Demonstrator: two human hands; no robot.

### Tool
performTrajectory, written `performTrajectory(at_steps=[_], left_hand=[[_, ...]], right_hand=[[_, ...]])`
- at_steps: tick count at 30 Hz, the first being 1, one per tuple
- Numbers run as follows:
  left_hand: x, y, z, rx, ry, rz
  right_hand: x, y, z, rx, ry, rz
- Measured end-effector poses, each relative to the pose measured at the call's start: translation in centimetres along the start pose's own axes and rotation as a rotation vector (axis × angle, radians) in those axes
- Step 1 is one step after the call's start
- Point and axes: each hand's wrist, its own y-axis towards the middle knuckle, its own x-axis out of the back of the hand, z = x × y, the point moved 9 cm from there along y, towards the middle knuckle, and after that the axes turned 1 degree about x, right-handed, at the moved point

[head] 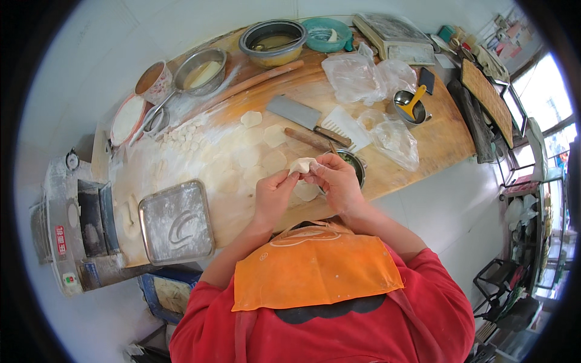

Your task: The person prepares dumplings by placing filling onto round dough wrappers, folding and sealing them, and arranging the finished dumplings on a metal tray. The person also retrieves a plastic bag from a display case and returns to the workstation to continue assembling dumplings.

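Observation:
A folded dough wrapper (301, 166), shaped like a dumpling, is pinched between my two hands above the table's near side. My left hand (274, 196) grips its left end with thumb and fingers. On the other end are the fingers of my right hand (339, 181). Whether the edge is sealed cannot be made out. Behind my right hand stands a metal bowl (359, 169) of green filling, partly hidden. Flat round dough wrappers (274, 161) lie on the floured wooden table (438, 136) in front of my hands, one partly beneath them.
A floured metal tray (177, 227) lies left, beside a dough-pressing machine (68, 227). Small dough pieces (186, 136) lie farther back. A cleaver (294, 111), a short rolling pin (306, 138) and a white scraper (347, 129) lie ahead. Plastic bags (354, 75) and a scale (399, 38) stand at back right.

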Motion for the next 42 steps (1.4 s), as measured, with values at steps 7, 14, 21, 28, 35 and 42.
performTrajectory(at_steps=[7, 14, 21, 28, 35, 42], left_hand=[[4.6, -1.4, 0.7, -0.022, 0.077, -0.194], [10.7, -4.0, 3.7, 0.047, -0.079, -0.275], [15.9, -5.7, 4.0, 0.024, -0.331, -0.459], [18.4, -5.5, 5.0, 0.037, -0.434, -0.281], [19.4, -5.8, 6.2, 0.279, -0.252, -0.229], [19.0, -5.8, 7.2, 0.168, -0.541, -0.441]], right_hand=[[-4.2, -1.1, -5.8, -0.199, 0.162, 0.017], [-9.5, -0.9, -10.7, -0.296, 0.311, 0.142], [-13.1, -0.9, -13.5, -0.272, 0.014, 0.193], [-14.3, 0.6, -12.8, -0.106, -0.357, 0.279], [-14.6, 1.3, -13.0, -0.060, -0.192, 0.112], [-14.1, 1.2, -15.5, -0.131, -0.137, -0.004]])
